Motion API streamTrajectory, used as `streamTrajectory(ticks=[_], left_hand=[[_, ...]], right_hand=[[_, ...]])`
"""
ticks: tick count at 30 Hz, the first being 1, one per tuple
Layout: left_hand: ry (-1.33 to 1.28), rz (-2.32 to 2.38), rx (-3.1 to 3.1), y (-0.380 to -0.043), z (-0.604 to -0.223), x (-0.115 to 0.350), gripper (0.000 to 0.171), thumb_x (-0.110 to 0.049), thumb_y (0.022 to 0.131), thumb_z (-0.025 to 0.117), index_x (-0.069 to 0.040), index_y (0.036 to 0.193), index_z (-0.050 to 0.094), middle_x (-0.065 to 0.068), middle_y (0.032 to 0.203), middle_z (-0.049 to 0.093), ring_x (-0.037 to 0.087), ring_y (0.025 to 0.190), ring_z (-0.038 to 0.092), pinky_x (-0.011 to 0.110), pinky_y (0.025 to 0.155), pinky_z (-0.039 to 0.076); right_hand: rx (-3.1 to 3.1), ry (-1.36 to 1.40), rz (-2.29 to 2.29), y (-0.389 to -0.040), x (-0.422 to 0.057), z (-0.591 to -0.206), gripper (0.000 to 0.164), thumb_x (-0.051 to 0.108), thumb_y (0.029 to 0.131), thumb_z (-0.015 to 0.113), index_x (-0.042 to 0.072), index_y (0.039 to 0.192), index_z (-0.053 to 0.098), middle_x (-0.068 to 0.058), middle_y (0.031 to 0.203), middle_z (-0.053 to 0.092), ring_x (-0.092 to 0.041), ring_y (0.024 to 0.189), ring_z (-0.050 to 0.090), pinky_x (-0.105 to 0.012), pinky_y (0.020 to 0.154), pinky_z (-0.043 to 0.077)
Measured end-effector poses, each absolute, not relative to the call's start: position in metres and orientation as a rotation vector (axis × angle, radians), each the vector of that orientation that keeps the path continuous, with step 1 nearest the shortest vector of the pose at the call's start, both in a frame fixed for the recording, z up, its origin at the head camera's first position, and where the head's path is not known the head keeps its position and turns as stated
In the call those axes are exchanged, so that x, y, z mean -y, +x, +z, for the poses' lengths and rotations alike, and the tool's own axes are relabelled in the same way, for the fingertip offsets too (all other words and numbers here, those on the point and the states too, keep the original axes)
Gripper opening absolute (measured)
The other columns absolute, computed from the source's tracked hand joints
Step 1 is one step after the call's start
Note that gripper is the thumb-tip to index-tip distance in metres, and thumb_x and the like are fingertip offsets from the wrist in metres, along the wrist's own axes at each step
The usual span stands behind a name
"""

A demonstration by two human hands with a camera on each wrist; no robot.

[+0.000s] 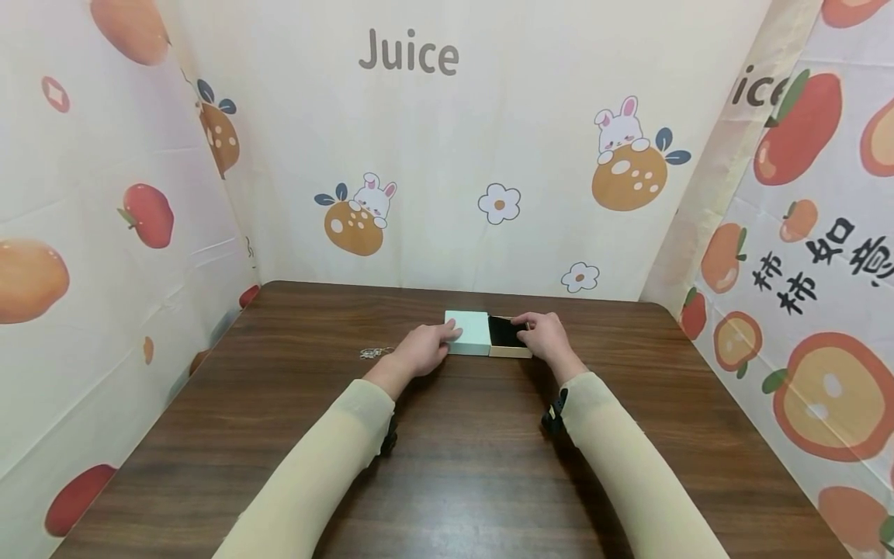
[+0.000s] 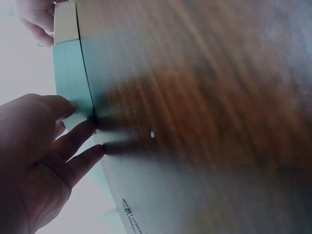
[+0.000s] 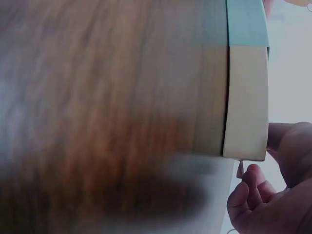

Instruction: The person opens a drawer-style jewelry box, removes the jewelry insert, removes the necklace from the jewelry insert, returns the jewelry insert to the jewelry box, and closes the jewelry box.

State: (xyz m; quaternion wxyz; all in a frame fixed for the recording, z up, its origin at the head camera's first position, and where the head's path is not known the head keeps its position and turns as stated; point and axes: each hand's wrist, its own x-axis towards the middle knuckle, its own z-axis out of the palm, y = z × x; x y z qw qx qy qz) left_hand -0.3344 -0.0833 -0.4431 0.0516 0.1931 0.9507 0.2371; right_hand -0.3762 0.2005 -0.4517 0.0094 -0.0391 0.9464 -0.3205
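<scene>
A small slide-out jewelry box lies on the table, its mint-green sleeve (image 1: 466, 329) on the left. Out of the sleeve's right side extends a cream drawer (image 3: 246, 102) with a black lining (image 1: 506, 331). My left hand (image 1: 423, 348) grips the sleeve's left end, the thumb on it and other fingers round the corner. My right hand (image 1: 546, 337) holds the drawer's right end, its fingertips at the edge of the lining. A small pull tab (image 3: 240, 169) hangs beside its curled fingers. To the left of my left hand lies a thin silver chain (image 1: 374, 352).
The dark wooden table (image 1: 461, 466) extends around the box on all sides. Fruit-print curtains (image 1: 433, 140) stand behind it and along both sides. A tiny white speck (image 2: 152, 134) shows on the tabletop in the left wrist view.
</scene>
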Motion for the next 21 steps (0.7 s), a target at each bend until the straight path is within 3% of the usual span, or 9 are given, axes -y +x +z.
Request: streamTrajectory(ticks=[6,11,19,21], left_hand=[[0.588,0.721,-2.897,-0.334,-0.444,0.083,0.051,-0.012,0.114,0.056,-0.023,0.164,0.053,0.001,0.178,0.037,0.028,0.162,0.043,0.047,0.132,0.040],[0.587,0.725,-2.898,-0.334,-0.444,0.084,0.051,-0.013,0.114,0.057,-0.023,0.164,0.053,0.002,0.178,0.037,0.029,0.162,0.043,0.048,0.132,0.039],[0.593,0.721,-2.896,-0.334,-0.445,0.084,0.051,-0.013,0.114,0.057,-0.023,0.164,0.053,0.002,0.178,0.037,0.028,0.163,0.042,0.048,0.132,0.038],[0.596,0.719,-2.896,-0.335,-0.444,0.083,0.051,-0.013,0.114,0.057,-0.023,0.164,0.053,0.002,0.178,0.037,0.028,0.163,0.043,0.048,0.133,0.038]], right_hand=[[-2.948,-0.107,-0.937,-0.376,-0.200,-0.453,0.038,0.017,0.110,0.056,0.014,0.144,0.073,-0.031,0.157,0.044,-0.040,0.126,0.050,-0.047,0.094,0.054],[-2.963,-0.145,-0.903,-0.376,-0.200,-0.452,0.039,0.018,0.109,0.056,0.013,0.144,0.072,-0.029,0.148,0.054,-0.040,0.129,0.048,-0.052,0.100,0.054],[-2.988,-0.108,-1.061,-0.378,-0.209,-0.444,0.039,0.017,0.110,0.050,0.003,0.140,0.071,-0.028,0.143,0.067,-0.044,0.125,0.066,-0.056,0.110,0.055],[-2.964,-0.066,-1.046,-0.379,-0.214,-0.442,0.040,0.015,0.108,0.048,0.000,0.138,0.070,-0.028,0.142,0.068,-0.043,0.119,0.066,-0.053,0.105,0.056]])
